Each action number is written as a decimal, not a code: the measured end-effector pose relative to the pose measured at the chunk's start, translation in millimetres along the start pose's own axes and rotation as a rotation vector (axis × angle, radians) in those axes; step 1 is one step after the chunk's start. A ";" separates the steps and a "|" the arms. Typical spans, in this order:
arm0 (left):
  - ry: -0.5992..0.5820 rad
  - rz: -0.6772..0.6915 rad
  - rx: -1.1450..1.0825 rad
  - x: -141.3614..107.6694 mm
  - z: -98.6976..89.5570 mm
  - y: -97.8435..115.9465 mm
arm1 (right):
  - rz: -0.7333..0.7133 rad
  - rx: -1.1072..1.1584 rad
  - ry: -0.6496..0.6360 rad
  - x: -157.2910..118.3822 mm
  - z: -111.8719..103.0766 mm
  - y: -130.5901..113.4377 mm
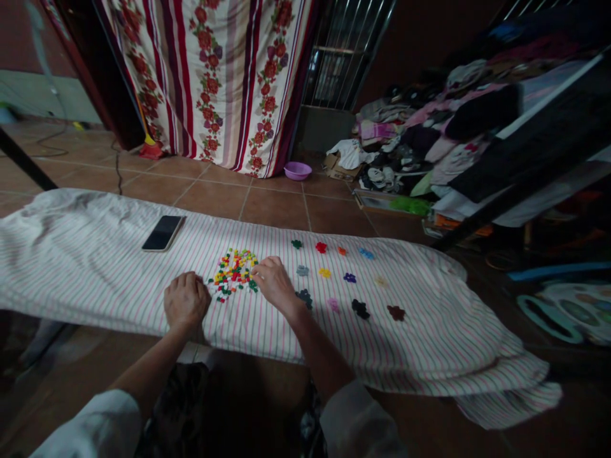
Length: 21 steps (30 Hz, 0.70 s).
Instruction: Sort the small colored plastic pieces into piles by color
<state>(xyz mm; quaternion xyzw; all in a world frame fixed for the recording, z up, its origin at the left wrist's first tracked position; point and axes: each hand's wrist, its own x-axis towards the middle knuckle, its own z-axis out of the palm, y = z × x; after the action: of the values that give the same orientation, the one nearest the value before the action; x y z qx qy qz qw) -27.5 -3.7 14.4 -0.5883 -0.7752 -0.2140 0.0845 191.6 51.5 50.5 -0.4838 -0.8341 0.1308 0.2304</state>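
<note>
A mixed pile of small coloured pieces [235,272] lies on the striped cloth. My left hand [186,300] rests on the cloth just left of it, its fingers curled under and hidden. At the pile's right edge is my right hand [274,280], its fingers pinched together; anything between the fingertips is too small to make out. Right of this hand, little single-colour heaps sit in rows, among them green [296,244], red [321,247], blue [366,253], grey [302,271], yellow [325,273], pink [333,305], black [360,309] and brown [396,312].
A phone [163,233] lies on the striped cloth [95,254], left of the pile. Beyond, on the tiled floor, are a purple basin [297,170] and a heap of clothes [429,140]. A flowered curtain [229,83] hangs behind. Dark bars slant at both sides.
</note>
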 end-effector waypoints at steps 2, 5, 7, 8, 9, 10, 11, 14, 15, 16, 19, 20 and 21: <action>0.007 0.002 0.000 0.0 0.6 -0.2 | -0.041 -0.024 -0.061 -0.7 6.6 -6.5; 0.007 0.006 0.007 0.0 0.7 -0.2 | -0.065 -0.101 -0.116 -3.5 14.7 -13.4; 0.001 0.005 0.011 -0.1 -0.6 0.3 | -0.051 -0.153 -0.127 -5.8 17.7 -17.7; -0.005 0.004 0.013 -0.1 -1.7 0.8 | -0.041 -0.173 -0.130 -6.9 18.6 -20.0; -0.011 0.003 0.014 -0.2 -2.8 1.4 | -0.030 -0.189 -0.134 -7.7 19.1 -22.3; -0.018 0.002 0.016 -0.3 -4.0 1.9 | -0.020 -0.203 -0.139 -8.3 19.6 -24.4; -0.024 0.005 0.018 -0.3 -4.9 2.3 | -0.010 -0.215 -0.144 -8.7 20.0 -26.2; -0.017 0.010 0.034 -0.6 -6.0 2.6 | 0.017 -0.235 -0.152 -8.4 21.8 -29.7; -0.011 0.014 0.040 -0.7 -5.6 2.2 | 0.026 -0.238 -0.153 -8.1 22.4 -30.4; -0.007 0.021 0.045 -0.8 -5.0 1.7 | 0.035 -0.240 -0.155 -7.8 22.8 -30.9; 0.000 0.029 0.056 -0.9 -2.6 -0.2 | 0.068 -0.258 -0.162 -6.6 22.1 -32.3; 0.000 0.029 0.059 -0.8 -1.9 -0.8 | 0.076 -0.265 -0.165 -6.2 21.4 -32.8; -0.001 0.028 0.062 -0.8 -1.4 -1.2 | 0.082 -0.271 -0.168 -5.8 20.6 -33.2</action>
<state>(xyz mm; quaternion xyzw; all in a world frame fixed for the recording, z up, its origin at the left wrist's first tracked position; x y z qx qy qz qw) -28.6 -5.2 15.1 -0.5964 -0.7731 -0.1883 0.1053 158.7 30.1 45.9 -0.5312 -0.8401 0.0665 0.0870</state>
